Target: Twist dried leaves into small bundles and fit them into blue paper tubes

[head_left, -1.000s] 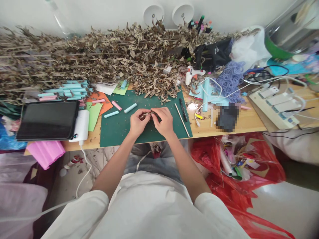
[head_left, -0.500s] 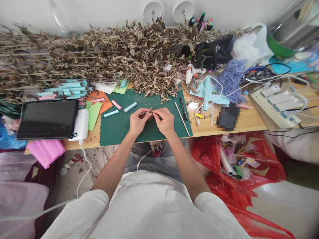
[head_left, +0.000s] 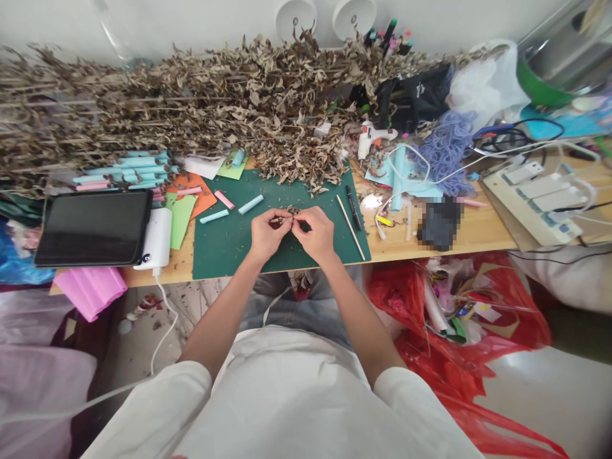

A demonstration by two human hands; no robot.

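Observation:
My left hand (head_left: 268,236) and my right hand (head_left: 315,234) meet above the green cutting mat (head_left: 220,248), fingertips pinched together. Between them is a small bunch of dried leaves (head_left: 291,210), partly hidden by the fingers. Left of my hands lie two light-blue paper rolls, one of them the nearer blue roll (head_left: 251,204), and a pink paper roll (head_left: 224,199). To the right on the mat rest a thin wooden stick (head_left: 350,227) and a black pen (head_left: 354,207). Loose dried leaves (head_left: 296,162) are heaped at the mat's back edge.
Dried leafy stalks (head_left: 191,102) fill the back of the table. A tablet (head_left: 93,227) and a white power bank (head_left: 157,239) sit at left. On the right are a glue gun (head_left: 375,138), purple yarn (head_left: 447,153) and a power strip (head_left: 535,201). A red bag (head_left: 401,293) hangs below.
My fingertips have closed in on each other, and the hands stay at nearly the same spot over the mat. The view has shifted slightly.

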